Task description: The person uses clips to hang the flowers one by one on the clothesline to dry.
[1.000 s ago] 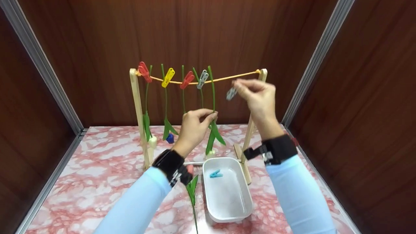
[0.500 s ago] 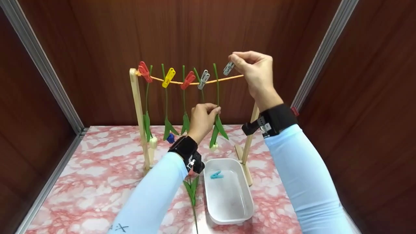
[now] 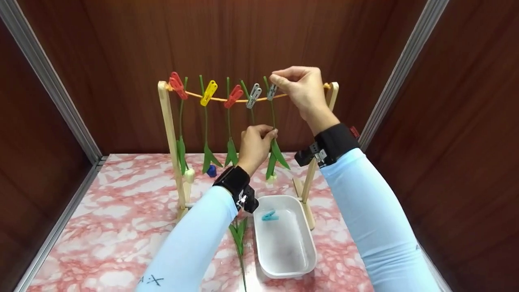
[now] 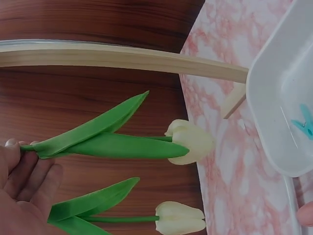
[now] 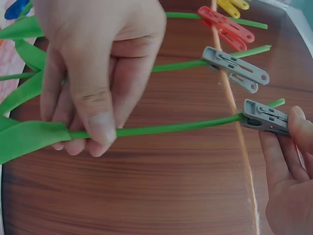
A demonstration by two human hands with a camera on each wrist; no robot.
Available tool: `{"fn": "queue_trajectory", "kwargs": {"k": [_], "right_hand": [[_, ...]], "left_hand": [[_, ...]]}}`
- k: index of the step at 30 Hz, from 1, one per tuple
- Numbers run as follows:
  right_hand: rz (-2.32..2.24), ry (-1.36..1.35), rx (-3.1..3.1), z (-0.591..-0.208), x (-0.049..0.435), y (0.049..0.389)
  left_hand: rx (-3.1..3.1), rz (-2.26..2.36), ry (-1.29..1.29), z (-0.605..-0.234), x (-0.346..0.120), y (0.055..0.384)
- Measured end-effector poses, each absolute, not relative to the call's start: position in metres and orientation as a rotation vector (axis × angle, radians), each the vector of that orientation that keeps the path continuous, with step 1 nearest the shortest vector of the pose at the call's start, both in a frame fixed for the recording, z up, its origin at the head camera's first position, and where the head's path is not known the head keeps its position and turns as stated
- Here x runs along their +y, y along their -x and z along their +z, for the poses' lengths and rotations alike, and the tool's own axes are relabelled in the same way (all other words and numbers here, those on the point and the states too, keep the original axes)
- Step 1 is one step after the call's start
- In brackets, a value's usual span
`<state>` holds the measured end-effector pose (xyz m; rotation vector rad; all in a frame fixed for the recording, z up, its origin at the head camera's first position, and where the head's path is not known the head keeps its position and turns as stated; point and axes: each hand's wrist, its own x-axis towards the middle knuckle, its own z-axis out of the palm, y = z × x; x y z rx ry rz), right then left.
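Note:
My left hand [image 3: 256, 145] pinches the green stem of a white artificial tulip [image 4: 188, 142], which hangs head down with its leaves below my fingers. Up at the orange cord [image 3: 232, 100], my right hand [image 3: 302, 88] grips a grey clothespin [image 5: 264, 116] by its handle end. The clothespin's jaws sit over the stem and the cord where they cross, and the stem's cut end sticks out past it. Just left, another grey clothespin [image 3: 254, 96] holds a second stem on the cord.
Red [image 3: 234, 96] and yellow [image 3: 209, 93] clothespins hold more tulips along the cord, between wooden posts [image 3: 172, 142]. Below stands a white tub [image 3: 259, 243] with a blue clothespin [image 3: 270, 216] inside. One tulip [image 3: 239, 239] lies on the marbled table beside it.
My right hand has risen, then moved left with the grey clothespin onto the stem and cord. My left hand has shifted the tulip slightly right and up.

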<state>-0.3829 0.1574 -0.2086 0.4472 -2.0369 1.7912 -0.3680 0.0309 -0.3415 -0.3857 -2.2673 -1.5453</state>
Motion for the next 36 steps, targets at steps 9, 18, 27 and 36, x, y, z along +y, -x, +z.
{"fn": "queue_trajectory", "kwargs": {"k": [9, 18, 27, 36], "right_hand": [[1.714, -0.419, -2.19, -0.208, 0.156, 0.377], [1.679, -0.385, -2.317, -0.206, 0.158, 0.374], [1.638, -0.388, -2.282, -0.209, 0.159, 0.374], [1.597, -0.393, -2.4, -0.208, 0.16, 0.372]], "left_hand": [[-2.27, -1.527, 0.377, -0.337, 0.03, 0.367], [-2.204, -1.608, 0.357, -0.34, 0.029, 0.368], [-2.194, -1.631, 0.355, -0.341, 0.031, 0.369], [-2.193, -1.599, 0.354, -0.339, 0.031, 0.37]]}}
